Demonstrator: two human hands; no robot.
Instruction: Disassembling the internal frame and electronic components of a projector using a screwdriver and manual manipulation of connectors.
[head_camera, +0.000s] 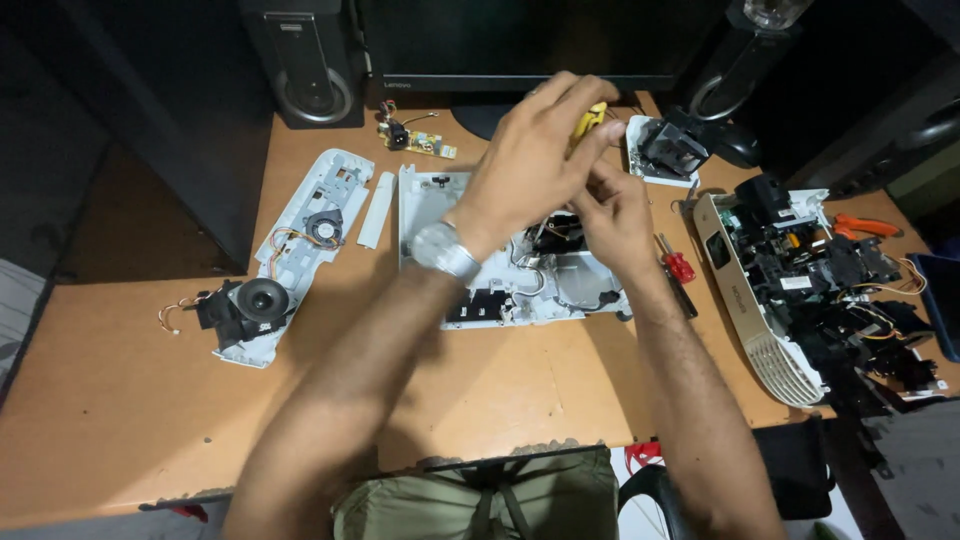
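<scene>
Left hand (535, 150) closed around a yellow-handled tool (590, 122), long axis steeply down toward the white housing shell (520, 285) mid-surface, directly below both hands; right hand (612, 215), lower and nearer the shell, has fingers curled at the tool's lower end, hold unclear.

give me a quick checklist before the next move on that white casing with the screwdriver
1. Left hand grips the yellow-handled tool: ok.
2. Right hand steadies the work over the white casing: ok.
3. Tool tip seated on a screw: cannot tell, hands hide it.
4. Casing lies flat on the wooden desk: ok.
5. Red screwdriver lies beside the right wrist, within reach: ok.
6. Loose fan panel sits apart from the casing: ok.
</scene>
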